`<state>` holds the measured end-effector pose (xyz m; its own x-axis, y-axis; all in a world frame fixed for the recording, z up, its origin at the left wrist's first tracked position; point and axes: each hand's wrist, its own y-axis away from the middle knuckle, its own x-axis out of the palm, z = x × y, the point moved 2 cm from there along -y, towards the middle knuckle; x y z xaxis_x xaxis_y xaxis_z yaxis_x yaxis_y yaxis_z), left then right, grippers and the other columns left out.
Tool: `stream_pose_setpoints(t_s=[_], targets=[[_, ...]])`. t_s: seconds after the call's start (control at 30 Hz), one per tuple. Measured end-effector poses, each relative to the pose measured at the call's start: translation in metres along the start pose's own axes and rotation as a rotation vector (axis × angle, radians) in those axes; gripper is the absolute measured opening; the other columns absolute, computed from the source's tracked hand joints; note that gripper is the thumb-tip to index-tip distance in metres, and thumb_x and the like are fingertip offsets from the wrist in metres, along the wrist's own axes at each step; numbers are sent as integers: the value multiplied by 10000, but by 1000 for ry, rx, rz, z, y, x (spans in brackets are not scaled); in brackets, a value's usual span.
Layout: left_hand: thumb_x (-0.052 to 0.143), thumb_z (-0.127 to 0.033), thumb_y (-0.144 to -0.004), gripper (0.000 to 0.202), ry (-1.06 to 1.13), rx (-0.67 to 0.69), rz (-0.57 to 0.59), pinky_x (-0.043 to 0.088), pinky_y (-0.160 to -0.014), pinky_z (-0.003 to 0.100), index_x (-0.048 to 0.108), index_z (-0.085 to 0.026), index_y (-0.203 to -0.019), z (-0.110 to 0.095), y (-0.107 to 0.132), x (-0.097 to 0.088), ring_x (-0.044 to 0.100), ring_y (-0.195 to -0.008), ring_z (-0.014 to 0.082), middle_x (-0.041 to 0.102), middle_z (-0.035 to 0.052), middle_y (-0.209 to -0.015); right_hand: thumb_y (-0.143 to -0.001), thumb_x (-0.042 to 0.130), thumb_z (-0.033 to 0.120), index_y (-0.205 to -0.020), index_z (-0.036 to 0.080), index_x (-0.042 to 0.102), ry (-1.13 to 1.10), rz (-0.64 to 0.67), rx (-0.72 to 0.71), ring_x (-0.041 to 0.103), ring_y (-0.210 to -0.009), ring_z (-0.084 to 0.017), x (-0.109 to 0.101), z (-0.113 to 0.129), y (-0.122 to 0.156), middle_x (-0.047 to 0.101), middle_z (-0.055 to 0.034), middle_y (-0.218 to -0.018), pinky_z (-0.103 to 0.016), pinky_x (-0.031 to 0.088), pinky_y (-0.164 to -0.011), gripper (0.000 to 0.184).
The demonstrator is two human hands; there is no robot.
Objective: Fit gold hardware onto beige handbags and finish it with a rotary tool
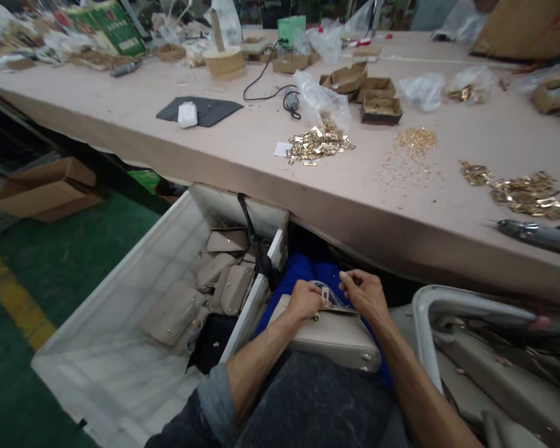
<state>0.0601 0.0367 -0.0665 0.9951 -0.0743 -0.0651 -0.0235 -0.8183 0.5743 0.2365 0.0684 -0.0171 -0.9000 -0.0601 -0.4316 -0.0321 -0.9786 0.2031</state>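
Note:
A beige handbag (333,336) lies across my lap with its bottom turned toward me. My left hand (305,300) is closed on the bag's upper edge, beside a small light-coloured metal fitting (325,295). Just right of that fitting, my right hand (363,291) is raised above the bag with thumb and fingertips pinched together. Whatever those fingertips hold, if anything, is too small to make out. Clear plastic film shows behind the fitting.
On my left stands a white bin (116,323) with several beige bags and a black one inside. A white-rimmed container (422,330) of more bags is at my right. The table ahead carries gold fitting piles (317,144), small boxes (381,109) and an electric screwdriver (539,235).

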Motion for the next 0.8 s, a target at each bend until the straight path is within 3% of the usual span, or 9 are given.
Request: stream_pose_setpoints(t_s=[0.2, 0.43, 0.63, 0.8], targets=[[810, -111, -555, 150, 42, -45, -8, 335, -460, 220, 789, -98, -703, -3, -6, -5, 529, -547, 132, 675, 25, -627, -932, 679, 557, -872, 179, 760, 55, -179, -273, 637, -571, -166, -23, 81, -11, 723, -37, -721, -269, 475, -559, 391], [683, -27, -626, 87, 79, -103, -40, 300, -442, 203, 692, -114, -626, -8, -9, -13, 523, -504, 122, 647, 15, -580, -947, 687, 414, -950, 192, 757, 153, -321, -638, 664, -666, -180, -36, 160, -75, 739, -38, -824, -298, 521, -636, 233], [625, 66, -592, 299, 145, -109, -110, 391, -472, 228, 610, -167, -779, -10, -14, -12, 648, -543, 190, 572, -56, -489, -959, 644, 314, -1067, 220, 721, 239, -221, -969, 670, -912, -249, -13, 205, -152, 728, -78, -1017, -405, 555, -837, 162], [635, 49, -639, 319, 227, -154, -130, 424, -514, 252, 531, -206, -799, 2, -25, -17, 694, -581, 215, 600, -59, -512, -946, 620, 317, -1130, 188, 700, 436, -200, -991, 620, -1068, -315, 18, 214, -213, 718, -127, -1129, -486, 516, -961, 239]])
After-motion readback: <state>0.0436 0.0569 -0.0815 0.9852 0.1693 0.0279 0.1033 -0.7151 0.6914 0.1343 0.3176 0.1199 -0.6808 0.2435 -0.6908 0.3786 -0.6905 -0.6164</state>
